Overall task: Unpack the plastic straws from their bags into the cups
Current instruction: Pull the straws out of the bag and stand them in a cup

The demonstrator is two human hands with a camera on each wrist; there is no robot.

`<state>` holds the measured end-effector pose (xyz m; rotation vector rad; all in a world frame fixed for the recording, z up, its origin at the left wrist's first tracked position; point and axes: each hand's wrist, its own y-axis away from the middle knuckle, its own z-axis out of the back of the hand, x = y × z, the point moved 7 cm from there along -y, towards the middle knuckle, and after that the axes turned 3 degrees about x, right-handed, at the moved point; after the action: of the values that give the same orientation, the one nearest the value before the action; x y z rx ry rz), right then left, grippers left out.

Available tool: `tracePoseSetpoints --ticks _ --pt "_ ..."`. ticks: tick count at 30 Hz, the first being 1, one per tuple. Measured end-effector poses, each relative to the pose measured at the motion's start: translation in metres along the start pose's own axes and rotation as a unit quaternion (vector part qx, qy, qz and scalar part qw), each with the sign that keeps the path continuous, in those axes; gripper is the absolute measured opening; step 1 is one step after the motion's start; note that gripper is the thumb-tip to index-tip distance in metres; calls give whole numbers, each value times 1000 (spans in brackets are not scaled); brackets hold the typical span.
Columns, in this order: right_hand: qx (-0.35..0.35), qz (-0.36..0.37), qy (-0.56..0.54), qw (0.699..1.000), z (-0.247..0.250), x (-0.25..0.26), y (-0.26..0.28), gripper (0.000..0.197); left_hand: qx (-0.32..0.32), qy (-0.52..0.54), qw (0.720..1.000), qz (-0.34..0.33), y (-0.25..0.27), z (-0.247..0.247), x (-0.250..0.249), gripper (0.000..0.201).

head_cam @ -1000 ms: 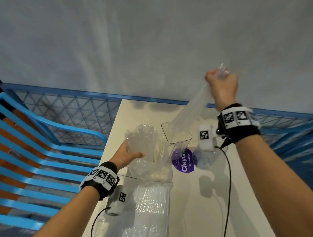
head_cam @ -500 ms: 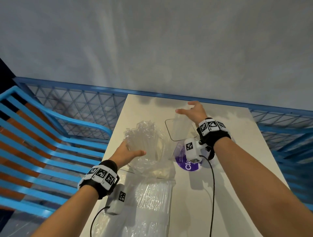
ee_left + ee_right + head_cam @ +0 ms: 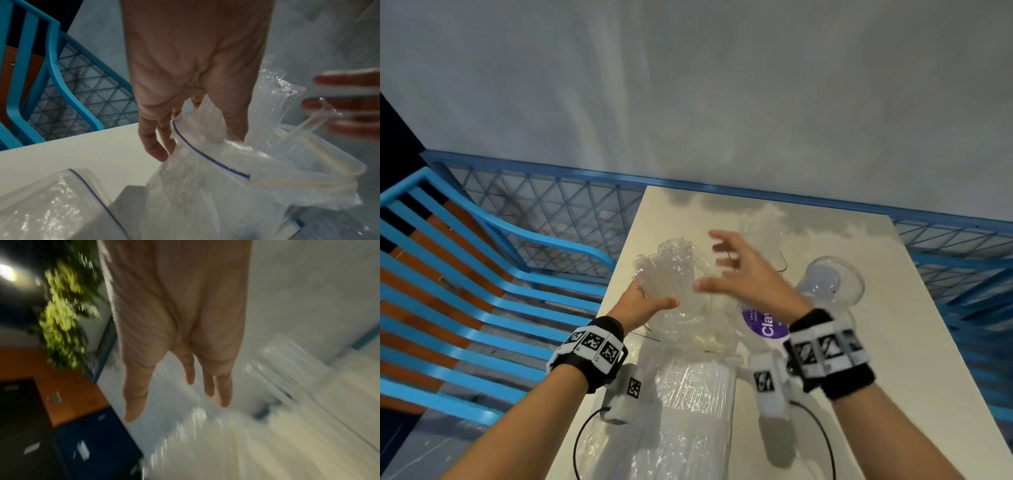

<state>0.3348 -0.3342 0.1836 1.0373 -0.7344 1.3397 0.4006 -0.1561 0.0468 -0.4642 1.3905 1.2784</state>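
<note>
Head view: left hand gripping straws in zip bag on cream table; right hand hovering spread beside bag. Blue chair left of table. Left wrist: fingers pinching bag rim. Right wrist: blurred, fingers hanging straight.

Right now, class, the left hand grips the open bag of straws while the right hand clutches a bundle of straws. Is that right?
Not quite. The left hand does grip the open bag of straws, but the right hand holds nothing: the head view shows its fingers spread.
</note>
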Motion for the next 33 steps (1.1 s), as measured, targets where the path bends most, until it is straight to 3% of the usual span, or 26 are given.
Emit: tracePoseSetpoints --ticks 2,5,7,11,18,21,24,28,31,33 --pt "1 -22 12 1000 -34 -23 -4 97 10 3 1000 -15 3 -1 -3 87" --pt "-65 -26 32 997 -54 -38 -24 94 24 4 999 -27 10 -5 -6 62" --pt "-92 -23 54 994 -58 -42 -35 82 25 5 999 -28 12 -5 -7 56" --pt "-142 -4 96 985 -51 -42 -37 49 -6 8 1000 -3 10 6 1 71" --pt "-210 -1 -14 978 -15 -20 -32 45 15 -2 1000 -27 8 1 -11 69" --pt "-254 7 -63 965 13 -2 -31 26 30 -15 999 -40 6 -2 -16 71" --pt "-281 35 -85 955 43 21 -30 28 34 -19 999 -38 2 -3 -17 69" --pt "-267 59 -120 954 74 43 -26 25 38 -27 999 -19 -4 -4 -14 70" --pt "-248 58 -98 962 87 49 -23 7 48 -32 998 -21 -6 -7 -16 69" --pt "-246 50 -85 964 90 48 -21 5 50 -38 998 -26 -7 -10 -20 67"
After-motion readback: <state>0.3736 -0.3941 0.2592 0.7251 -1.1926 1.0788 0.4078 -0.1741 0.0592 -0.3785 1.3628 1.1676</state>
